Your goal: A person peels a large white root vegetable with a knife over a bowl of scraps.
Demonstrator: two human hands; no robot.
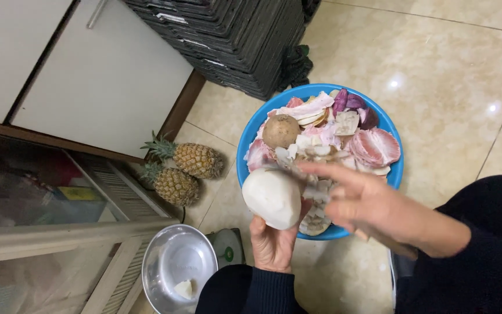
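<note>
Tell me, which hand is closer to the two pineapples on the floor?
Left. The left hand, holding the peeled white root, is just right of the pineapples. The right hand is farther right, over the blue basin.

Peeled white root vegetable [272,197], rounded and smooth, held upright above a blue basin's near rim

Single head view, steeply downward, close above floor [448,75].

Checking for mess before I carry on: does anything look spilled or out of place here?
Nothing looks spilled. The peelings sit inside the round blue plastic basin; one unpeeled brown tuber lies among them. Two pineapples lie on the floor.
</note>
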